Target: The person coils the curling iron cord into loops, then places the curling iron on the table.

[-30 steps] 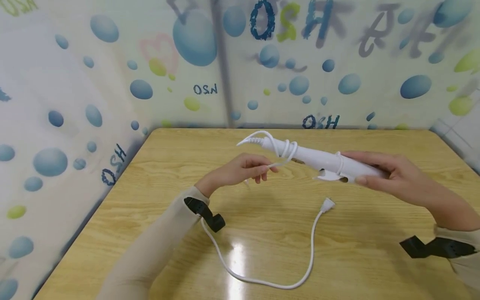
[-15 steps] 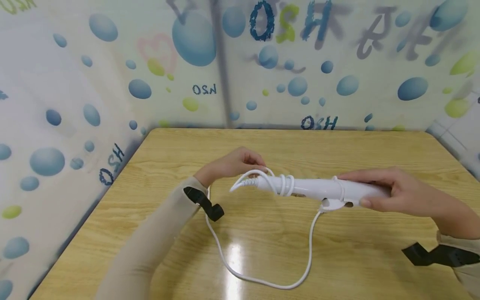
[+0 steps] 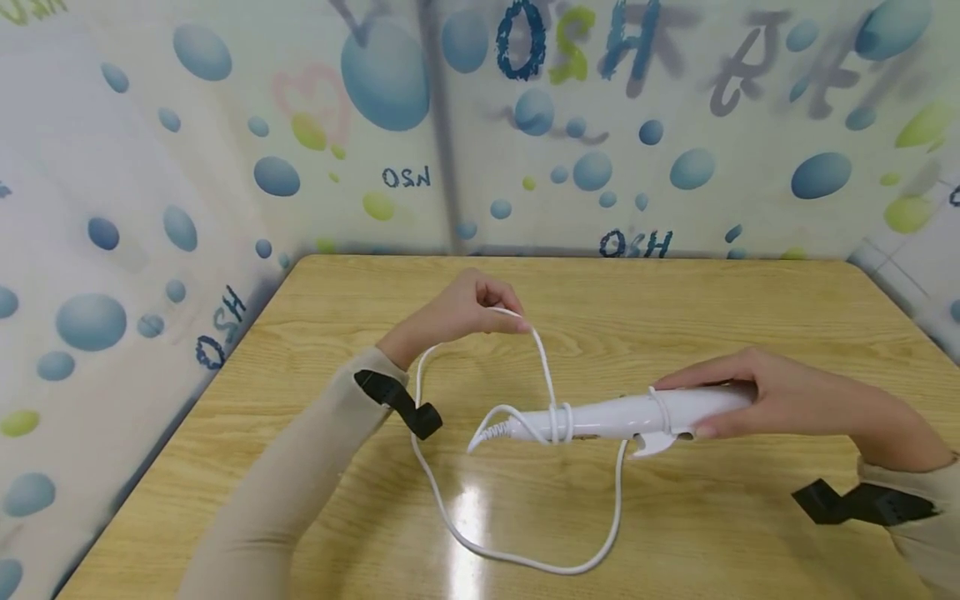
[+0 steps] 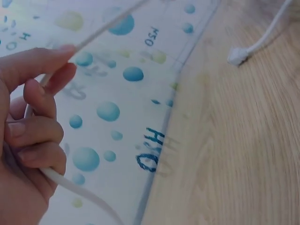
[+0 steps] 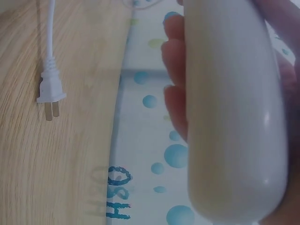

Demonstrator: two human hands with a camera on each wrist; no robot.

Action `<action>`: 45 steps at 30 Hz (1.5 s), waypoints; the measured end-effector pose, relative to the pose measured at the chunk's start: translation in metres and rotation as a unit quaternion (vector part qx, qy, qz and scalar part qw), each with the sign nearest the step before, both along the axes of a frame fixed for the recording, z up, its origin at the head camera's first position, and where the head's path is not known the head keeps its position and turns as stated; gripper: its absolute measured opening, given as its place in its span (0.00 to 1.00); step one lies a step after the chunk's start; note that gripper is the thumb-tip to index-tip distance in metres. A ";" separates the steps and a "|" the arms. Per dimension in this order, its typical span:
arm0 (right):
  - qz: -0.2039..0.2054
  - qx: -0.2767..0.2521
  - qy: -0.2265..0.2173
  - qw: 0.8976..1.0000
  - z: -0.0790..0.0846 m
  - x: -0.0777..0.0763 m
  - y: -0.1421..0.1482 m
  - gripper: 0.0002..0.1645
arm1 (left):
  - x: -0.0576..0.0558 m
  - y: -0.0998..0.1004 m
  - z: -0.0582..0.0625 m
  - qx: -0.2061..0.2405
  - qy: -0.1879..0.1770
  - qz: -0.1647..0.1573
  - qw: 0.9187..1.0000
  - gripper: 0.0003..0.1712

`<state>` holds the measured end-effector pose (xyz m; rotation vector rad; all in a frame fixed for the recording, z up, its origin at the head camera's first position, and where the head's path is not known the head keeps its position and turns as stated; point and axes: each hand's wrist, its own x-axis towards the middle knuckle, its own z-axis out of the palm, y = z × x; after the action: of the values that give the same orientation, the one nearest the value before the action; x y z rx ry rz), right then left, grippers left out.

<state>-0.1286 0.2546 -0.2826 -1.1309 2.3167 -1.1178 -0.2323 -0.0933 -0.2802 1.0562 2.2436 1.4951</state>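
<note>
A white wand-shaped corded appliance (image 3: 600,418), possibly a hair iron, is held level above the table by my right hand (image 3: 795,400), which grips its thick end. Its rounded white end (image 5: 234,140) fills much of the right wrist view. Cord loops (image 3: 558,423) wrap the thin end, beside the ribbed cord sleeve (image 3: 495,430). To the upper left, my left hand (image 3: 465,310) pinches the white cord (image 3: 546,362) between thumb and index finger, pulled up from the loops. In the left wrist view the cord also passes through the other curled fingers (image 4: 40,131).
The cord's slack (image 3: 517,557) curves across the wooden table (image 3: 360,517). Its two-pin plug (image 5: 50,89) lies on the tabletop, hidden behind the appliance in the head view. Walls patterned with blue bubbles (image 3: 592,171) stand behind and to the left.
My right hand has lowered the appliance and turned it nearly level. My left hand has moved up and back, drawing the cord out, and fewer loops show around the thin end.
</note>
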 end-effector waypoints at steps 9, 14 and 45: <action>-0.055 0.099 0.047 0.992 -0.004 -0.007 -0.016 0.27 | 0.021 0.015 0.018 -0.016 0.035 -0.019 0.999 0.04; -0.106 0.132 0.071 0.983 -0.006 -0.011 -0.019 0.29 | 0.035 0.019 0.020 -0.009 0.026 -0.037 0.999 0.04; -0.236 -0.018 0.113 0.965 -0.005 -0.012 -0.010 0.25 | 0.044 0.022 -0.037 0.021 -0.078 -0.029 0.996 0.15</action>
<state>-0.1409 0.2449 -0.2880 -0.7642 2.8559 -1.2437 -0.1880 -0.0714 -0.3176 0.9712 2.0659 1.5510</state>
